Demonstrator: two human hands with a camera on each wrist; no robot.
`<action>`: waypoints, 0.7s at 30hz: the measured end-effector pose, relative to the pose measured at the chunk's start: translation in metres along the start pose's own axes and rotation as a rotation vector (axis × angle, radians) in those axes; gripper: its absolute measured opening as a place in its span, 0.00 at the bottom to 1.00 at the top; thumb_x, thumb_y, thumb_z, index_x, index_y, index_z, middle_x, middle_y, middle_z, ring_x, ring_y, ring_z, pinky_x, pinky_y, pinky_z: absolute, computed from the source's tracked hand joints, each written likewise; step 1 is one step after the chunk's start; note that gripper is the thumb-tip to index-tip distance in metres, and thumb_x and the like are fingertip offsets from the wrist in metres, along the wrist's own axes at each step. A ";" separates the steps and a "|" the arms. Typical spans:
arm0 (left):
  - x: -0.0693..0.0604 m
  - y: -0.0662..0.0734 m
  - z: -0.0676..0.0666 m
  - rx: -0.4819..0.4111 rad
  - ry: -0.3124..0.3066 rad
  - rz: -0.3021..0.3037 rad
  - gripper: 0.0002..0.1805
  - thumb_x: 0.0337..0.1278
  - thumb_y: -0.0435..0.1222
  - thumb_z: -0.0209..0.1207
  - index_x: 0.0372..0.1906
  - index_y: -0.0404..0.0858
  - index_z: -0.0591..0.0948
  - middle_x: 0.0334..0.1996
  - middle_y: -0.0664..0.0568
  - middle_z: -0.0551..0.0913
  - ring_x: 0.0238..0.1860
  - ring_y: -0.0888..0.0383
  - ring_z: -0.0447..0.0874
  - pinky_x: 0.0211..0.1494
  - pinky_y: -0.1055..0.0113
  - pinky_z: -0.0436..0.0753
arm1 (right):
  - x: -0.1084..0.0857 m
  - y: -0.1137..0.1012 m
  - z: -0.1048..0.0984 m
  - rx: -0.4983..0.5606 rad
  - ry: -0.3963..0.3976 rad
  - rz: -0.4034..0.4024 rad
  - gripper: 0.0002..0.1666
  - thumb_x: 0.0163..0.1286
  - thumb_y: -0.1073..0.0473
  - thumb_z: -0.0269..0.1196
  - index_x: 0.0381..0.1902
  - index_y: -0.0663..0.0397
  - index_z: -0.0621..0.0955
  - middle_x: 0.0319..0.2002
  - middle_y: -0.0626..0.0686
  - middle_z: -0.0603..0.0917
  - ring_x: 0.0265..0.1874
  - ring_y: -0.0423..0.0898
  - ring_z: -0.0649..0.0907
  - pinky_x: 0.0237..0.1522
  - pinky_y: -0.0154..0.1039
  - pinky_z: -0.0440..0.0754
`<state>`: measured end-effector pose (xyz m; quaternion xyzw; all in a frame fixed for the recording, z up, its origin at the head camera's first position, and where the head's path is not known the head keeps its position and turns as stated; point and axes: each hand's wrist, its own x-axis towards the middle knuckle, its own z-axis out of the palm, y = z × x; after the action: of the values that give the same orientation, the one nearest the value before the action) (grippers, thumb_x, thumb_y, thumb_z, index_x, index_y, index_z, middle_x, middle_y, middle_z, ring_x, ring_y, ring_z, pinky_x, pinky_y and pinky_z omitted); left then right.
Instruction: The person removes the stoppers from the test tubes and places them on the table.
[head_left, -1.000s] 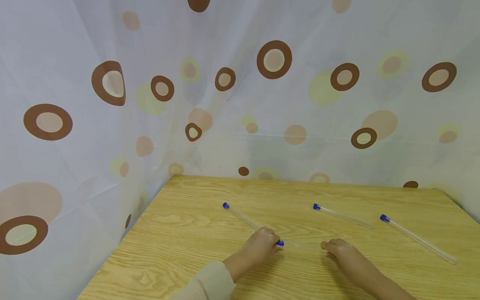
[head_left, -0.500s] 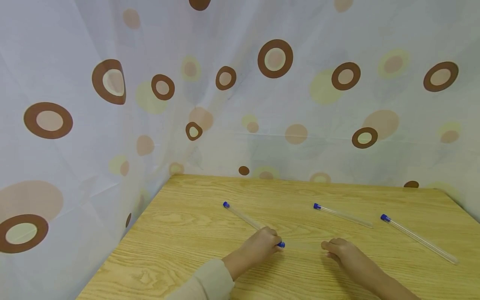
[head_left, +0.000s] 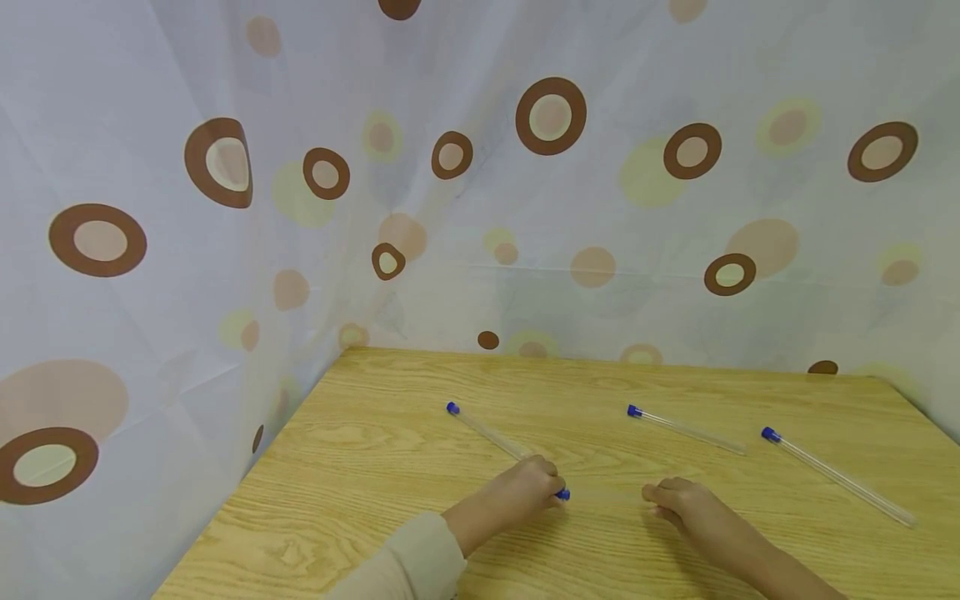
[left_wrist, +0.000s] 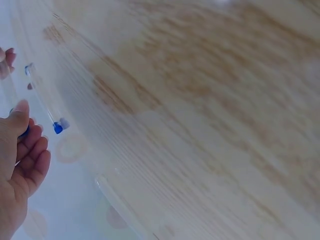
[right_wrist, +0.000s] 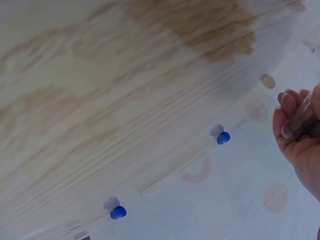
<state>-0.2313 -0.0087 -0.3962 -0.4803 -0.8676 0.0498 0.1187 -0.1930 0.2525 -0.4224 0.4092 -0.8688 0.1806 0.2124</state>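
Observation:
Between my two hands, low over the table, a clear test tube (head_left: 609, 495) lies roughly level. My left hand (head_left: 516, 500) pinches its blue cap (head_left: 563, 495) with thumb and fingers. At the tube's other end, my right hand (head_left: 693, 518) grips the clear end; in the right wrist view the rounded tip of the tube (right_wrist: 292, 128) shows within the curled fingers. Just behind the left hand is another capped tube (head_left: 489, 433) lying on the table, its near end hidden by that hand. Whether the held cap is fully seated cannot be seen.
Two more clear tubes with blue caps lie on the wooden table (head_left: 337, 467): a middle tube (head_left: 690, 432) and a right tube (head_left: 840, 481). A patterned curtain (head_left: 600, 208) hangs along the table's back and left side.
The blue cap and the left fingers on it have shifted slightly towards me. My right hand stays almost still, and the tubes on the table have not moved.

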 end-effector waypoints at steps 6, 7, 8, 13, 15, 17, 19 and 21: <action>0.001 0.000 0.000 0.092 -0.019 0.040 0.10 0.57 0.44 0.58 0.39 0.45 0.84 0.34 0.62 0.83 0.36 0.72 0.77 0.38 0.90 0.71 | -0.001 0.001 0.000 0.011 -0.004 -0.012 0.06 0.57 0.68 0.62 0.34 0.64 0.79 0.26 0.51 0.81 0.25 0.42 0.81 0.25 0.27 0.79; 0.001 0.000 0.000 0.114 -0.023 0.045 0.10 0.57 0.44 0.57 0.39 0.46 0.84 0.34 0.63 0.83 0.36 0.72 0.77 0.38 0.90 0.71 | -0.001 0.001 -0.001 0.016 -0.009 -0.012 0.06 0.58 0.68 0.62 0.35 0.64 0.79 0.26 0.51 0.81 0.25 0.42 0.81 0.25 0.27 0.79; 0.001 0.000 0.000 0.131 -0.029 0.049 0.10 0.58 0.45 0.57 0.39 0.47 0.84 0.34 0.64 0.83 0.36 0.72 0.77 0.38 0.90 0.71 | -0.001 0.001 -0.001 0.020 -0.012 -0.013 0.06 0.58 0.68 0.62 0.35 0.65 0.79 0.25 0.51 0.81 0.25 0.42 0.81 0.25 0.26 0.79; 0.000 0.000 0.000 0.160 -0.042 0.057 0.11 0.59 0.46 0.56 0.41 0.47 0.84 0.36 0.64 0.83 0.36 0.72 0.76 0.39 0.89 0.71 | -0.001 0.000 -0.001 0.023 -0.013 -0.012 0.06 0.59 0.67 0.61 0.34 0.65 0.79 0.25 0.50 0.80 0.24 0.39 0.80 0.24 0.25 0.78; 0.000 0.001 -0.001 0.133 -0.037 0.047 0.11 0.59 0.46 0.56 0.41 0.47 0.84 0.35 0.64 0.83 0.36 0.72 0.77 0.39 0.89 0.71 | -0.001 0.000 -0.001 0.017 -0.012 -0.008 0.05 0.59 0.66 0.61 0.33 0.64 0.79 0.24 0.49 0.79 0.24 0.35 0.78 0.23 0.25 0.77; -0.001 0.001 -0.001 0.093 -0.030 0.027 0.11 0.59 0.45 0.56 0.40 0.46 0.84 0.35 0.63 0.83 0.36 0.71 0.77 0.39 0.88 0.72 | -0.001 0.000 -0.001 0.015 -0.017 0.002 0.03 0.60 0.66 0.61 0.32 0.61 0.78 0.23 0.47 0.78 0.23 0.32 0.76 0.22 0.25 0.75; -0.001 0.001 0.000 0.065 -0.017 0.005 0.10 0.60 0.45 0.56 0.39 0.46 0.84 0.33 0.62 0.83 0.36 0.71 0.77 0.39 0.87 0.72 | -0.001 0.000 -0.001 0.011 -0.024 0.013 0.02 0.60 0.65 0.60 0.31 0.60 0.78 0.23 0.46 0.78 0.23 0.32 0.75 0.22 0.25 0.75; -0.001 0.001 0.001 0.046 0.000 -0.009 0.10 0.60 0.44 0.57 0.37 0.46 0.85 0.32 0.62 0.83 0.35 0.70 0.78 0.40 0.86 0.73 | 0.000 -0.001 -0.002 0.006 -0.038 0.027 0.03 0.60 0.66 0.60 0.31 0.61 0.78 0.23 0.47 0.79 0.22 0.34 0.77 0.22 0.25 0.76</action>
<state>-0.2307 -0.0092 -0.3978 -0.4733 -0.8685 0.0692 0.1299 -0.1915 0.2529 -0.4210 0.4014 -0.8775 0.1784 0.1922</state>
